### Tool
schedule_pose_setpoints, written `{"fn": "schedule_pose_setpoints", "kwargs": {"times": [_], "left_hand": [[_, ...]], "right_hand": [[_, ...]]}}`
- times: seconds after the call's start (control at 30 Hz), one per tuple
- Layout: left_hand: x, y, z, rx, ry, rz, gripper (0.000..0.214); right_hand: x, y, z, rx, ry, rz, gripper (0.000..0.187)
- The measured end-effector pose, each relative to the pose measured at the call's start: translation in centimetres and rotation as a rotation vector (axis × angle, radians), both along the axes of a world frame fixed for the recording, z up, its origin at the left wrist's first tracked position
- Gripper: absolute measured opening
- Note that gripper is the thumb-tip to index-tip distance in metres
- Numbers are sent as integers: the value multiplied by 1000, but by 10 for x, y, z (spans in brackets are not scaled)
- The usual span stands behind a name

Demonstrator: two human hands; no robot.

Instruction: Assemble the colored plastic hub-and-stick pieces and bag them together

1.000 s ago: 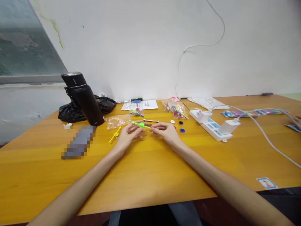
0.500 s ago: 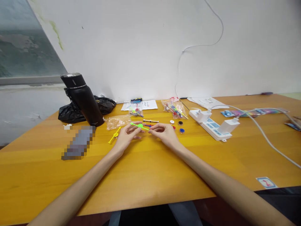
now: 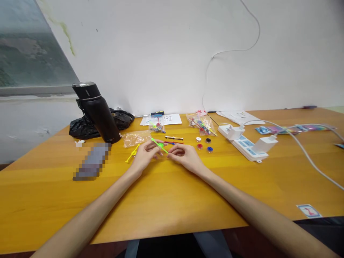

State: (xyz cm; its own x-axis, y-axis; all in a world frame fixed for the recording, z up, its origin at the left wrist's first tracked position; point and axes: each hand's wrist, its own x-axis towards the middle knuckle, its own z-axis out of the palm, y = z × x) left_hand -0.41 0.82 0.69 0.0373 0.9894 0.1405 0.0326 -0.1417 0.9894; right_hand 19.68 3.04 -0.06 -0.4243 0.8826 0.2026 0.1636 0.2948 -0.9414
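Both of my hands meet over the wooden table around a bright green plastic spinner arrow, a thin bar with a round hub. My left hand is closed on it by the hub. With thumb and forefinger, my right hand pinches its near end. A yellow spinner arrow lies just left of my left hand. Beyond my fingers are a white bar and a red-and-blue bar. Small discs lie right of them: white, black, red and blue.
At left stand a black bottle, a black plastic bag and a blurred phone-like slab. Clear bags of parts lie behind. A power strip with white plugs and cables sits at right.
The green spinner arrow has turned to a steeper slant, its right end now lower. My right hand has moved slightly down and left relative to the table. The view has shifted a little.
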Motion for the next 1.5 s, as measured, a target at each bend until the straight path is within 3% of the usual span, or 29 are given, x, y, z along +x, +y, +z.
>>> {"fn": "schedule_pose_setpoints", "kwargs": {"times": [0.6, 0.83, 1.17, 1.33, 1.5], "left_hand": [[-2, 0, 5, 47, 44, -11, 32], [-2, 0, 1, 42, 42, -4, 48], [0, -2, 2, 30, -10, -92, 52], [0, -4, 4, -46, -55, -109, 55], [0, -3, 1, -65, -71, -169, 56]], "right_hand": [[-3, -4, 1, 20, -15, 28, 20], [-2, -4, 1, -41, 13, 74, 24], [-5, -12, 4, -123, 36, 302, 35], [-2, -5, 6, -153, 71, 222, 40], [6, -2, 14, 27, 65, 66, 38]]}}
